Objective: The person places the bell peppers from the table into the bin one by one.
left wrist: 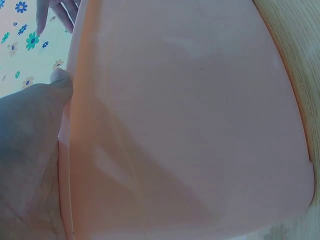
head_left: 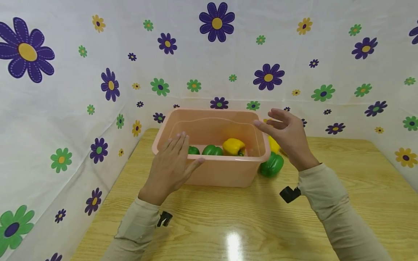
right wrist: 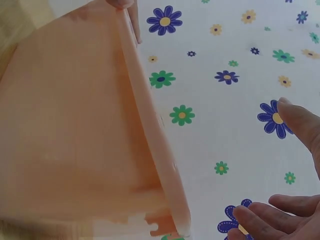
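A pink plastic tub [head_left: 222,168] stands on the table, holding a yellow bell pepper [head_left: 232,146], a green bell pepper [head_left: 213,150] and another green pepper [head_left: 194,150] partly hidden by the left hand. My left hand [head_left: 171,165] rests over the tub's front-left rim, fingers straight and thumb along the edge. Beside the right rim, my right hand [head_left: 287,136] is raised with fingers spread and nothing in it; the right wrist view shows this hand [right wrist: 285,215] apart from the rim. Below it, outside the tub, lie a green pepper [head_left: 272,165] and a partly covered yellow pepper [head_left: 273,145].
The wood-grain table [head_left: 209,221] extends in front of the tub and to its right. A white flowered cloth [head_left: 183,65] hangs behind and along the left side. Small black wrist mounts [head_left: 290,194] stick out from both sleeves.
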Available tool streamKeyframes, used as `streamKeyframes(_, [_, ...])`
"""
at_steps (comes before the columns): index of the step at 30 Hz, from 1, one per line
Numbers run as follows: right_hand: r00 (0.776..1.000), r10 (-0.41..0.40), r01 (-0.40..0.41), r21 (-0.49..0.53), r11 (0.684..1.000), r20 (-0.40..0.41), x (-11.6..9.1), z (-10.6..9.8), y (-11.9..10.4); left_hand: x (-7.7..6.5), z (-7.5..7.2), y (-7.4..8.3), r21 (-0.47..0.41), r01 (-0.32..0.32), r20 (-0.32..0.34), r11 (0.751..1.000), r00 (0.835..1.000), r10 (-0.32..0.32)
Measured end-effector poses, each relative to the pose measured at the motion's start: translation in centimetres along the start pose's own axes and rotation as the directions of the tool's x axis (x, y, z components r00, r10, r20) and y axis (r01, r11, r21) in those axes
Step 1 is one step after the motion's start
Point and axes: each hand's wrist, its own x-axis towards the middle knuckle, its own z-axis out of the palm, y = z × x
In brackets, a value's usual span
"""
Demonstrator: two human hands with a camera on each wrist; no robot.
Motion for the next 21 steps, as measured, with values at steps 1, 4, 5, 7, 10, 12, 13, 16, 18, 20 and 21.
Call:
streamKeyframes(1, [1.0,0.005,-0.005,0.0,1.0,-0.005,0.0,-0.2,0.1,0.0,0.0,0.0,0.001,0.001,0.0,1.0,1.0,-0.001])
streamKeyframes(4, [1.0,0.017,-0.017,-0.009,1.0,-0.016,-0.1,-0.7,0.4,0.1,0.1,0.0,0.003,0.001,0.0,1.0,1.0,-0.001])
streamKeyframes(5, [1.0,0.019,-0.02,-0.011,1.0,-0.02,-0.1,-0.9,0.6,0.1,0.1,0.0,0.004,0.0,-0.001,1.0,1.0,0.0])
streamKeyframes(7, [0.999,0.025,-0.026,-0.012,1.0,-0.032,-0.1,-1.2,0.9,0.1,0.2,0.0,0.001,-0.001,-0.003,1.0,1.0,0.001])
streamKeyframes(10, [0.998,0.029,-0.031,-0.023,0.999,-0.051,0.0,-1.8,1.5,0.1,0.3,0.0,0.0,-0.005,-0.009,1.0,1.0,0.005])
streamKeyframes(12, [0.998,0.031,-0.033,-0.032,0.999,-0.062,0.0,-2.2,2.0,0.0,0.3,0.0,-0.001,-0.007,-0.012,1.0,1.0,0.007])
streamKeyframes(13, [0.997,0.032,-0.034,-0.039,0.999,-0.066,0.0,-2.4,2.2,0.0,0.3,0.0,0.0,-0.007,-0.013,1.0,1.0,0.007])
streamKeyframes(16, [0.996,0.046,-0.049,-0.048,0.998,-0.073,0.0,-2.9,3.0,0.0,0.2,0.0,0.004,-0.008,-0.013,1.0,1.0,0.008])
streamKeyframes(18, [0.995,0.066,-0.07,-0.048,0.996,-0.077,0.0,-3.1,3.5,0.0,0.2,0.0,0.009,-0.01,-0.013,1.0,1.0,0.01])
streamKeyframes(20, [0.992,0.093,-0.098,-0.047,0.994,-0.083,-0.2,-3.3,4.0,0.1,0.2,-0.1,0.016,-0.011,-0.015,1.0,1.0,0.011])
streamKeyframes(21, [0.99,0.108,-0.113,-0.051,0.992,-0.087,-0.3,-3.4,4.3,0.1,0.2,0.0,0.018,-0.011,-0.016,1.0,1.0,0.012])
